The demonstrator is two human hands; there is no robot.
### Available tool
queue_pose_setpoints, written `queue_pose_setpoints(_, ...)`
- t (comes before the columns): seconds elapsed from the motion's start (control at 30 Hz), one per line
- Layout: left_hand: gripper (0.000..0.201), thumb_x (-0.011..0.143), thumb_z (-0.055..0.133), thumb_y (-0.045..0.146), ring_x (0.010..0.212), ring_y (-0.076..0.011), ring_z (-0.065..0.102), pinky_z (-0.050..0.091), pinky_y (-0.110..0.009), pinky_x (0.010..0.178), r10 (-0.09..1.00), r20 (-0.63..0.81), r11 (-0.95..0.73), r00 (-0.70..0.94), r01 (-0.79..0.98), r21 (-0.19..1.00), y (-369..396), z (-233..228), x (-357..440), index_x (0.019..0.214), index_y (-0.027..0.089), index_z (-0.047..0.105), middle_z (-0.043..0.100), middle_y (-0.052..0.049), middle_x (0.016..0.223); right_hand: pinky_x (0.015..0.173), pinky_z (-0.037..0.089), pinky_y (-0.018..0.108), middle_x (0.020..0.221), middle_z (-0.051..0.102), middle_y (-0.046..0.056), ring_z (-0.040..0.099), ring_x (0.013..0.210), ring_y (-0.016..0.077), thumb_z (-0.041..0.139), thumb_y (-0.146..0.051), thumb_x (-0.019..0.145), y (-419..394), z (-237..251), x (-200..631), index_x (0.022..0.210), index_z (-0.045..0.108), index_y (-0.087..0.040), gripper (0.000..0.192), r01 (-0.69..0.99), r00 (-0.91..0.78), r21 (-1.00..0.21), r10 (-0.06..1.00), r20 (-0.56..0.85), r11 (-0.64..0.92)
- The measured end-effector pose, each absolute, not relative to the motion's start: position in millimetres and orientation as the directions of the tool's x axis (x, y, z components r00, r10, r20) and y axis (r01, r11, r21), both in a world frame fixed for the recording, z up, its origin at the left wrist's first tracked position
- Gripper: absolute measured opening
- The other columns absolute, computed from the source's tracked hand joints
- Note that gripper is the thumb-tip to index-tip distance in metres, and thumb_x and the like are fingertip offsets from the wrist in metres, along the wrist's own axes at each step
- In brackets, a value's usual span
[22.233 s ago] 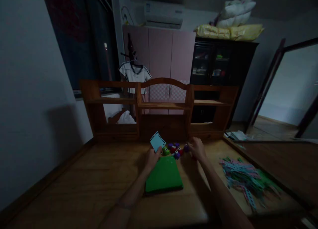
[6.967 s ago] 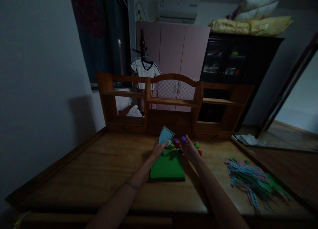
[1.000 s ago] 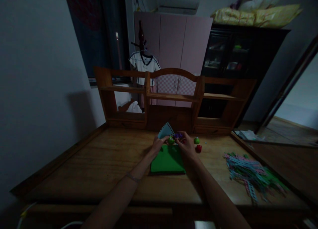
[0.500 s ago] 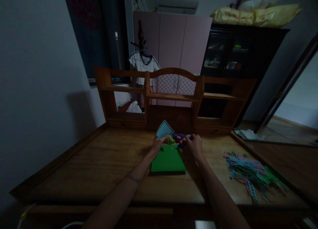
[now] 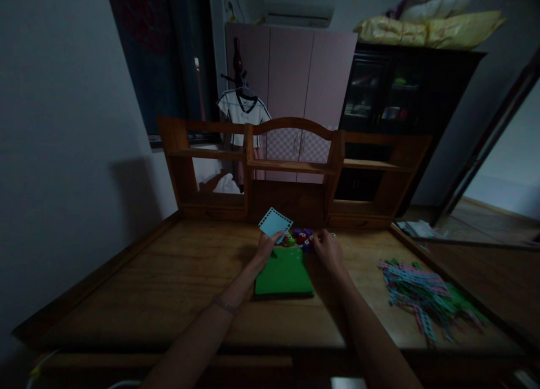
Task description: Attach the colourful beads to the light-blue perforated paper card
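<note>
My left hand (image 5: 264,248) pinches a small light-blue paper card (image 5: 274,222) with punched holes along its edges and holds it tilted above the desk. My right hand (image 5: 329,250) rests on the desk with its fingers curled, against a cluster of small purple, red and green craft punches (image 5: 300,239). Whether it grips one I cannot tell; part of the cluster is hidden behind its fingers. A green pad (image 5: 284,272) lies flat just in front of both hands.
A wooden desk (image 5: 169,282) carries a wooden shelf hutch (image 5: 291,170) along its back edge. A heap of pastel punched paper strips (image 5: 422,296) lies at the right. Papers (image 5: 415,229) sit at the far right corner. The room is dim.
My right hand left the purple punch beside the card and moved right over the loose green and red punches. My left hand tilted the blue card flatter.
</note>
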State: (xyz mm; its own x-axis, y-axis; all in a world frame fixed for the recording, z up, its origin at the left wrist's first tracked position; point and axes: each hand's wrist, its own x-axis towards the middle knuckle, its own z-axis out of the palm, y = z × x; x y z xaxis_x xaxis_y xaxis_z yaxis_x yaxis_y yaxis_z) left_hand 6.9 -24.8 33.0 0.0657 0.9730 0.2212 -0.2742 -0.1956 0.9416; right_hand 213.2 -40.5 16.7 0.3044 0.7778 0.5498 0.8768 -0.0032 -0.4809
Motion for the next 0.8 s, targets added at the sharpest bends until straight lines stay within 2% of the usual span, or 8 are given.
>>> queue_pose_setpoints(0.1,0.031,0.062,0.065,0.037,0.067,-0.0173,0.060,0.049,-0.027,0.060,0.974,0.218,-0.193,0.066,-0.264,0.945,-24,32,7,0.080,0.012,0.064,0.067,-0.006,0.078,0.060,0.033,0.026,0.079,0.063,0.008,0.055,0.069,0.0187,0.039,-0.043,0.085,-44,29,219,0.086,0.059,-0.019,0.031,0.804,0.425,-0.593,0.644,0.637,0.056)
queue_pose_setpoints(0.17,0.032,0.062,0.066,0.037,0.067,-0.0171,0.060,0.049,-0.027,0.063,0.973,0.227,-0.207,0.048,-0.262,0.943,-22,30,7,0.081,0.012,0.064,0.067,-0.007,0.079,0.065,0.035,0.027,0.086,0.062,0.009,0.056,0.075,0.0192,0.035,-0.043,0.087,-45,36,232,0.094,0.056,-0.018,0.034,0.727,0.549,-0.678,0.502,0.668,0.107)
queue_pose_setpoints(0.23,0.033,0.061,0.067,0.038,0.069,-0.0168,0.060,0.048,-0.028,0.066,0.968,0.248,-0.231,0.030,-0.270,0.935,-20,28,8,0.082,0.013,0.064,0.067,-0.007,0.080,0.069,0.037,0.027,0.095,0.060,0.011,0.056,0.082,0.0197,0.033,-0.041,0.087,-45,39,248,0.105,0.052,-0.016,0.035,0.669,0.652,-0.728,0.355,0.671,0.147)
queue_pose_setpoints(0.3,0.035,0.059,0.069,0.039,0.070,-0.0166,0.060,0.048,-0.028,0.068,0.966,0.258,-0.241,0.026,-0.277,0.930,-18,27,9,0.082,0.013,0.064,0.067,-0.007,0.081,0.071,0.037,0.028,0.099,0.058,0.012,0.055,0.084,0.0204,0.032,-0.038,0.087,-42,36,263,0.111,0.047,-0.014,0.038,0.617,0.731,-0.778,0.279,0.623,0.122)
queue_pose_setpoints(0.4,0.037,0.058,0.070,0.042,0.066,-0.0153,0.060,0.048,-0.027,0.065,0.967,0.255,-0.241,0.018,-0.263,0.934,-16,25,9,0.080,0.012,0.064,0.067,-0.007,0.079,0.077,0.036,0.032,0.099,0.057,0.015,0.052,0.089,0.0237,0.037,-0.035,0.083,-36,23,274,0.109,0.049,-0.010,0.038,0.662,0.700,-0.750,0.356,0.619,0.001)
queue_pose_setpoints(0.57,0.037,0.059,0.068,0.047,0.051,-0.0116,0.054,0.043,-0.022,0.049,0.974,0.225,-0.217,0.025,-0.181,0.959,-12,16,7,0.072,0.013,0.061,0.063,-0.004,0.064,0.083,0.031,0.035,0.101,0.054,0.018,0.045,0.096,0.0287,0.054,-0.034,0.073,-30,1,260,0.101,0.056,-0.009,0.038,0.891,0.426,-0.423,0.625,0.655,-0.165)
queue_pose_setpoints(0.67,0.039,0.059,0.067,0.050,0.047,-0.0109,0.052,0.040,-0.021,0.045,0.978,0.205,-0.198,0.036,-0.141,0.970,-9,12,6,0.067,0.013,0.059,0.060,-0.003,0.057,0.082,0.030,0.035,0.102,0.052,0.019,0.044,0.096,0.0289,0.055,-0.034,0.072,-32,-5,253,0.093,0.059,-0.010,0.032,0.919,0.392,-0.302,0.683,0.617,-0.254)
queue_pose_setpoints(0.8,0.046,0.063,0.061,0.057,0.046,-0.0106,0.051,0.040,-0.021,0.044,0.978,0.195,-0.180,0.073,-0.169,0.969,-8,12,8,0.070,0.012,0.059,0.061,-0.004,0.060,0.081,0.029,0.034,0.104,0.050,0.018,0.043,0.097,0.0282,0.052,-0.036,0.077,-35,-7,254,0.092,0.061,-0.011,0.031,0.913,0.408,-0.260,0.701,0.585,-0.314)
